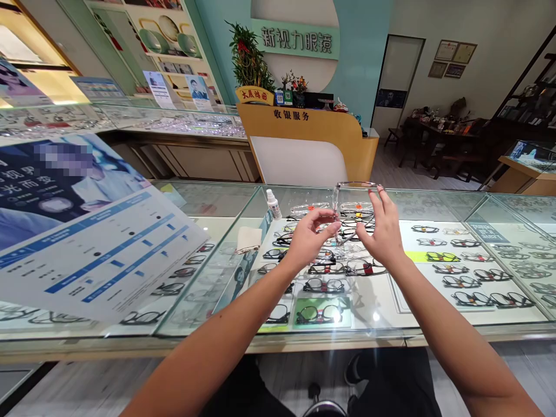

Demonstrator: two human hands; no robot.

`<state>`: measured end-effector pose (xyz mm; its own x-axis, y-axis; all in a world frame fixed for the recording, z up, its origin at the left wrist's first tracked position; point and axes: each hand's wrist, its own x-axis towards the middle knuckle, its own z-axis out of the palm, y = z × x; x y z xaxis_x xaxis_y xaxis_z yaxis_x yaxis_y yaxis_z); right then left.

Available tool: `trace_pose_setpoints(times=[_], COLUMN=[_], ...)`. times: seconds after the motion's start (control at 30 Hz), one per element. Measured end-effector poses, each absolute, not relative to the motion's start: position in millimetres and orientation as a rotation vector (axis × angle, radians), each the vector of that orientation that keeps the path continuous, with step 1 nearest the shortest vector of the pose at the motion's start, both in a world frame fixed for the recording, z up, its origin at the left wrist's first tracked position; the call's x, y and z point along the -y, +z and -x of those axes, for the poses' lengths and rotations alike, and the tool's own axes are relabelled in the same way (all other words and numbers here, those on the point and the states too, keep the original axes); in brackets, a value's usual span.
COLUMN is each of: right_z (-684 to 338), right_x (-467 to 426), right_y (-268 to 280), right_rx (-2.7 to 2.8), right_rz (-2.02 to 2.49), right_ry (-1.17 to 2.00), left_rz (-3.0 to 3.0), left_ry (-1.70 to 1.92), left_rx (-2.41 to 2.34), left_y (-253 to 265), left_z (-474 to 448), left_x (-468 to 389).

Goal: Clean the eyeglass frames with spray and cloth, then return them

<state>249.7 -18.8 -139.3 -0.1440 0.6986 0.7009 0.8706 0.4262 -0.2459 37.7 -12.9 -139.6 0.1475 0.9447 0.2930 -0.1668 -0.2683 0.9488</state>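
A pair of eyeglasses (336,198) with a thin, see-through frame is raised above the glass counter, between my two hands. My left hand (306,233) pinches it on the left, thumb and fingers closed near its lower part. At the upper right, the fingertips of my right hand (384,226) are closed on the far end of the long thin piece running across the top. The thumb of that hand sits lower, apart from those fingertips. Behind and below, rows of glasses (324,285) in the display overlap the held pair, so its lower outline is hard to make out.
The glass display counter (278,341) spans the width before me. On it stand a white spray bottle (273,204), a folded beige cloth (249,239) and, at left, a large printed sign (104,231). A cashier desk (304,124) with a plant is beyond.
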Motion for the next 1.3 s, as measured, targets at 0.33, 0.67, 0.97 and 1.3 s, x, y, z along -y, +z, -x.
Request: trace_pose_setpoints(times=[0.33, 0.67, 0.97, 1.3], right_z=[-246, -243, -238, -234], right_x=[19, 28, 31, 31], right_y=[-141, -136, -137, -145], right_rx=[2.011, 2.133, 2.205, 2.109], right_rz=[1.492, 1.208, 0.983, 1.01], right_ry=[-0.084, 0.26, 0.151, 0.32], left_rz=[-1.306, -1.381, -1.46, -1.499], left_ry=[1.421, 1.319, 1.3, 1.307], left_rx=[-0.889, -0.836, -0.698, -0.653], left_y=[-134, -141, -151, -151], left_z=[-34, -33, -35, -34], left_x=[11, 7, 3, 2])
